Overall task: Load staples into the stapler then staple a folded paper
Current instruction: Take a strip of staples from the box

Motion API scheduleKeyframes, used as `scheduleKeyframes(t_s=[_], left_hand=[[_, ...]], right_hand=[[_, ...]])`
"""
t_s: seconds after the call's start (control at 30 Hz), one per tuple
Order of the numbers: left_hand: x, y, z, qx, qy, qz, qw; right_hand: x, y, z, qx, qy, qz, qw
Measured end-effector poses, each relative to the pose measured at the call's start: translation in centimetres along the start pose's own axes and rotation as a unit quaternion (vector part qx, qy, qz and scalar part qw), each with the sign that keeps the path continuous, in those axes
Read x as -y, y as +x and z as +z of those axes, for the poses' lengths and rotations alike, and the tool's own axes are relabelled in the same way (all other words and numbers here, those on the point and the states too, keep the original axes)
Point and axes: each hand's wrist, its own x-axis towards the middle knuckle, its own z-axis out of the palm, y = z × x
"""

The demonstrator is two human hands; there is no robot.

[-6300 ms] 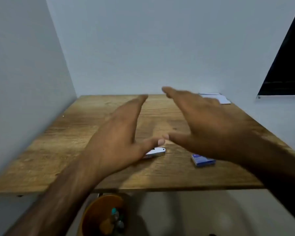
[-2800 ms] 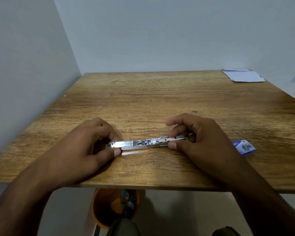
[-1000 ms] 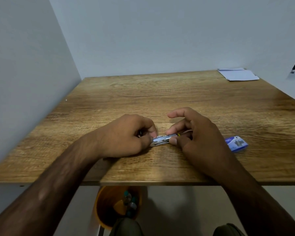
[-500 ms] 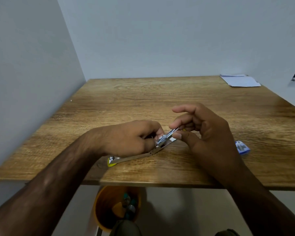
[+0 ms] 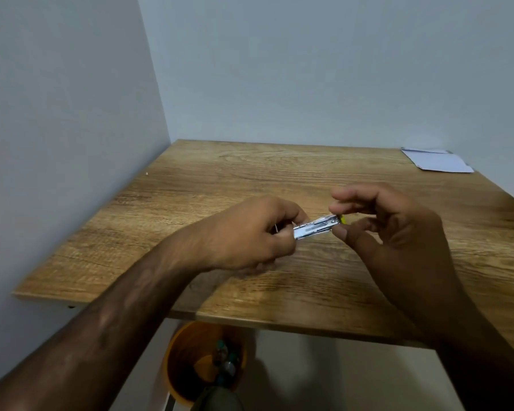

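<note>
A small silver stapler (image 5: 315, 226) with a yellow tip is held a little above the wooden table (image 5: 250, 179). My left hand (image 5: 250, 232) is closed around its left end. My right hand (image 5: 398, 232) pinches its right end between thumb and fingers, at the yellow tip. Only the middle stretch of the metal body shows between the two hands. White folded paper (image 5: 436, 163) lies at the table's far right corner. The blue staple box is hidden behind my right hand.
Grey walls close the table on the left and at the back. An orange bin (image 5: 187, 360) with small items inside stands on the floor under the table's front edge.
The stapler lay open along the table half a second ago. Now both hands hold it lifted and its long lower arm no longer shows. My view has tilted up and left.
</note>
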Motion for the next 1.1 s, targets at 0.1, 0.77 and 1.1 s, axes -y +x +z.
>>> scheduleKeyframes(t_s=[0.1,0.77,1.1], left_hand=[[-1.3,0.3,-0.5,-0.034,0.188,0.029,0.981],[-6.7,2.6,0.2,-0.033,0.541,0.081,0.836],[-6.2,0.3,2.6,-0.101,0.601,0.172,0.774]], right_hand=[[-0.2,-1.1,0.6,-0.05,0.005,0.039,0.998],[1.8,-1.3,1.8,0.012,0.604,0.369,0.706],[1.2,-0.7,1.9,0.027,0.673,0.359,0.646]])
